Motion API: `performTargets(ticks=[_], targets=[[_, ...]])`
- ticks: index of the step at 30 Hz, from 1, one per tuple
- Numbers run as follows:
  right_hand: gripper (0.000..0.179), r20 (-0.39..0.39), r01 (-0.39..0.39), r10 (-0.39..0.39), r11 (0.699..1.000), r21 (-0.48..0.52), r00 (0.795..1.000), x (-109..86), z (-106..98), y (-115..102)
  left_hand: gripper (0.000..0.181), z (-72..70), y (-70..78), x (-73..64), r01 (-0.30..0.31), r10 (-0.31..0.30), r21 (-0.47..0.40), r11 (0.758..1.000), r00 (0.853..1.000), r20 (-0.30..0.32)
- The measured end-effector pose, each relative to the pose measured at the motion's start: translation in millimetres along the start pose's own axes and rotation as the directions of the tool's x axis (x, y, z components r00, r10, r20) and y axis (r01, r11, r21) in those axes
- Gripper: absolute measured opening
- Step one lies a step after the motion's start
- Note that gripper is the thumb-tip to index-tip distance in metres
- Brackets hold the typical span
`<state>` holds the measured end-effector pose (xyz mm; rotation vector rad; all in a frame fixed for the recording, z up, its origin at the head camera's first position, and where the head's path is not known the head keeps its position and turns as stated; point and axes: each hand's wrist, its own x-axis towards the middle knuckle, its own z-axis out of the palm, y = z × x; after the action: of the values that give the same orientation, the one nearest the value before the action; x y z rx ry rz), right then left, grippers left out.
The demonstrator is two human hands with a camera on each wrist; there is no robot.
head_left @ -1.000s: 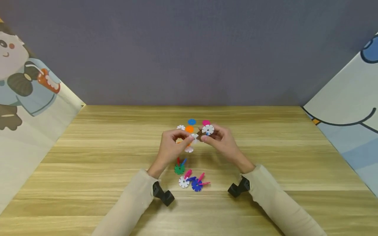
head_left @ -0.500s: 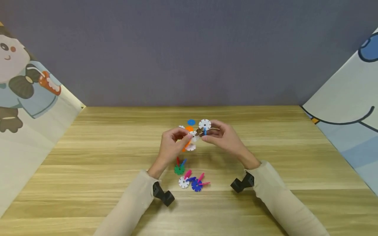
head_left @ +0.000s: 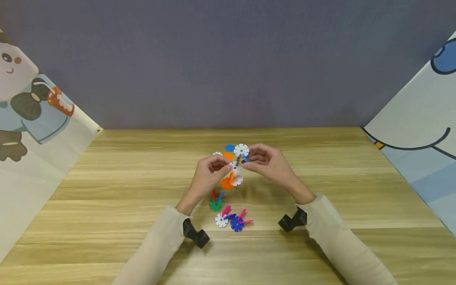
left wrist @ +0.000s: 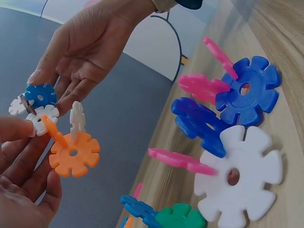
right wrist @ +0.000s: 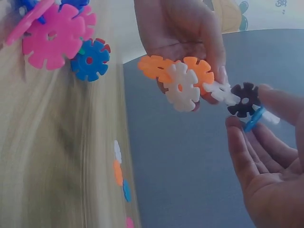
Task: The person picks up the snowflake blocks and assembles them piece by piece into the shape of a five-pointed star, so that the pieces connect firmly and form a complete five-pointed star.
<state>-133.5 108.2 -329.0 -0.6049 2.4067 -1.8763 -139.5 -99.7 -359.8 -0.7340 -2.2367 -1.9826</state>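
Observation:
A joined chain of notched plastic discs is held up between both hands. My left hand (head_left: 210, 174) pinches a white disc (left wrist: 43, 118) in its middle with thumb and fingers. From that disc hang an orange disc (left wrist: 73, 154) and a further white one (left wrist: 77, 118). On the other side a dark brown disc (right wrist: 244, 99) links it to a blue disc (left wrist: 42, 95), which my right hand (head_left: 270, 162) pinches between thumb and fingers. Another white disc (head_left: 241, 150) stands at the chain's upper end, beside the right fingers.
Nearer on the wooden table (head_left: 142, 198) lie joined clusters: a green disc (head_left: 215, 204), a white disc (head_left: 221, 220) and a dark blue disc (head_left: 237, 224), with upright pieces attached. Loose blue (head_left: 230, 147), orange (head_left: 228, 155) and white (head_left: 217, 153) discs lie behind the hands.
The chain's upper white disc has swung up and leftward, and the orange disc below has come into fuller view. My right fingers have shifted on the chain; the left hand has barely moved.

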Motion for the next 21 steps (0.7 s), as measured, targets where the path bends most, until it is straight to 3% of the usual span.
performTargets(ticks=[4, 10, 15, 21], targets=[[0.041, 0.038, 0.017, -0.017, 1.000, 0.000, 0.999, 0.4, 2, 1, 0.011, 1.1, 0.1, -0.3, 0.004, -0.004, 0.012, 1.000, 1.000, 0.001], [0.037, 0.118, 0.020, -0.018, 1.000, -0.017, 0.993, 0.6, 7, 5, 0.010, 4.7, 4.3, -1.9, -0.010, 0.007, 0.097, 0.995, 0.999, 0.033], [0.033, 0.113, 0.033, -0.033, 0.999, -0.007, 0.993, 1.1, 8, 8, 0.010, 4.1, 2.4, -1.9, -0.021, 0.012, 0.142, 0.990, 0.998, 0.066], [0.030, 0.086, 0.024, -0.024, 1.000, -0.001, 0.996, 1.5, 10, 9, 0.009, 0.2, 1.0, 0.2, -0.077, 0.063, 0.195, 0.978, 0.995, 0.078]])
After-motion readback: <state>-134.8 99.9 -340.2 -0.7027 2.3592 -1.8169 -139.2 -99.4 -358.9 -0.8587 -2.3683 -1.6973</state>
